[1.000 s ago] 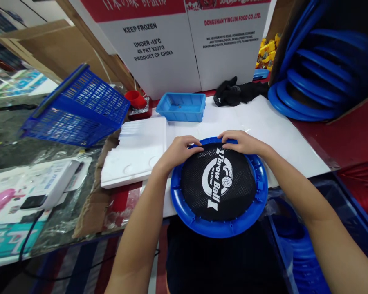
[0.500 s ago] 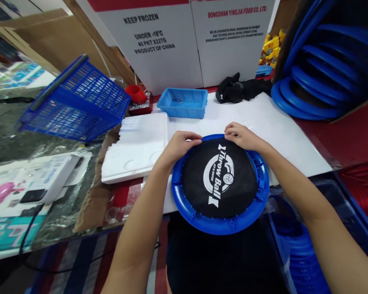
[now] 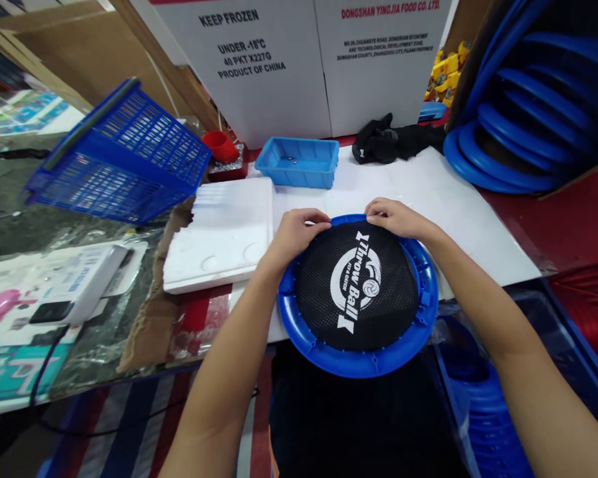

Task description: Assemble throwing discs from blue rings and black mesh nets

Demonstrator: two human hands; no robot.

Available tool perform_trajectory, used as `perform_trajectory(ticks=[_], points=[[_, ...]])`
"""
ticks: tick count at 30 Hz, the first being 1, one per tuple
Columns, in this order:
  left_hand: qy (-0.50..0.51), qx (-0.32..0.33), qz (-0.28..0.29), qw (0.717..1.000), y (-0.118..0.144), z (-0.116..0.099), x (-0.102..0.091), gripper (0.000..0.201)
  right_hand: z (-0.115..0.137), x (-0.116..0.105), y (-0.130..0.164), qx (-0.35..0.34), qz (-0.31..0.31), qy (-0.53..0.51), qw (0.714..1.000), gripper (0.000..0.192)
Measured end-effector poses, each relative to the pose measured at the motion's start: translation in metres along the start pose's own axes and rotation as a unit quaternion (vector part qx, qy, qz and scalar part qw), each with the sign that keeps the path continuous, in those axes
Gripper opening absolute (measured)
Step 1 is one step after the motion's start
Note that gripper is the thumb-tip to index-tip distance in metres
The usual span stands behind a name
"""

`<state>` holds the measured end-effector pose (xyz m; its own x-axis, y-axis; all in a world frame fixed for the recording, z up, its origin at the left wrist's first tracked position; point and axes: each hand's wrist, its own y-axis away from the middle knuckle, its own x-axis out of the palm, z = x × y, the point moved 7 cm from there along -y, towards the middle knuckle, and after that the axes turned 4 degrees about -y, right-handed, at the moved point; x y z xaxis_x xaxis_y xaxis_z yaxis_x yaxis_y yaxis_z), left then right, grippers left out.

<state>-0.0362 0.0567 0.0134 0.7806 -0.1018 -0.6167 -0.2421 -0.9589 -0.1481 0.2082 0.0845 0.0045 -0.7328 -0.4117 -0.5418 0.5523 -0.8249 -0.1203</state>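
Pinching the black mesh [image 3: 329,292] at the blue disc's [image 3: 359,362] far rim, both hands: left [image 3: 295,234], right [image 3: 396,218]

Blue round disc [image 3: 357,355], black printed mesh [image 3: 357,287], flat, overhanging table edge

FREE: white sheet [image 3: 428,192] on the counter is left open right of and beyond the blue disc [image 3: 359,358] | BLOCKED far: blue tray [image 3: 297,161], black cloth [image 3: 389,143], cardboard boxes [image 3: 299,66] | BLOCKED left: foam slab [image 3: 219,232], blue basket [image 3: 119,162] | BLOCKED right: stacked blue rings [image 3: 518,126]
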Motion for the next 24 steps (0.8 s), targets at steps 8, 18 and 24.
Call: perform_trajectory(ticks=[8, 18, 24], points=[[0.032, -0.035, -0.001, 0.999, 0.0008, -0.001, -0.0007, 0.018, 0.0021, 0.0005, 0.0009, -0.004, -0.002, 0.019, 1.0, 0.016], [0.027, -0.064, 0.005, 0.998, 0.0005, 0.0028, 0.0034, 0.017, 0.0051, 0.0014, 0.0033, 0.005, 0.001, 0.007, 1.0, 0.014], [0.009, -0.051, 0.011, 0.999, 0.0012, -0.0019, 0.0008, 0.014, 0.0039, 0.0017, 0.0019, 0.006, 0.015, -0.013, 1.0, 0.017]])
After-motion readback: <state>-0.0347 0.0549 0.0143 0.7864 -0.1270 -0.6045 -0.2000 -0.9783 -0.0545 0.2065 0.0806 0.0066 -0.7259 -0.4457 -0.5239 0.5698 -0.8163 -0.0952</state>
